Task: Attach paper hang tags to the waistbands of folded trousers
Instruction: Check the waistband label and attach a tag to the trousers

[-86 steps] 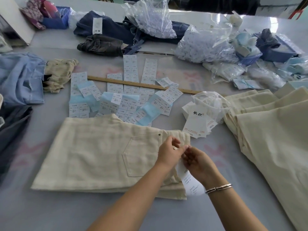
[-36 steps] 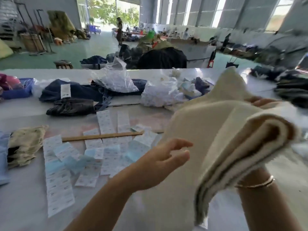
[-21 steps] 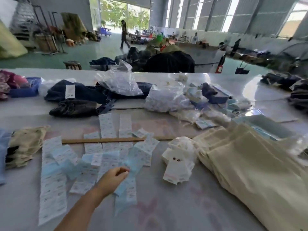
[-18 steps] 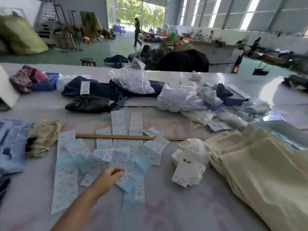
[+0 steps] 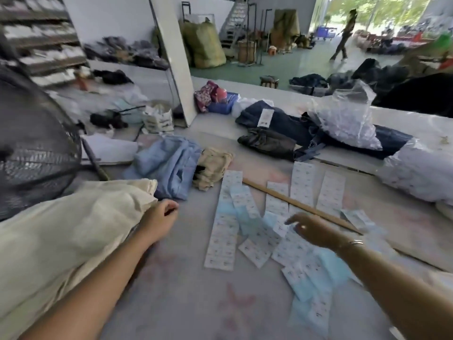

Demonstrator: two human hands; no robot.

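A bulky heap of cream trousers lies at the left of the table. My left hand is at its right edge, fingers curled into the fabric. My right hand, with a bracelet on the wrist, hovers with fingers spread and holds nothing. Below it, white and pale blue label sheets are strewn over the table. No hang tags show in this view.
A wooden ruler lies across the label sheets. Behind are a light blue garment, a beige one, dark jeans and plastic bags. A black fan stands at the far left.
The folded cream trousers left my hands while the view swung to the left. My left hand went from the label sheets to the cream heap, and my right hand came back into view.
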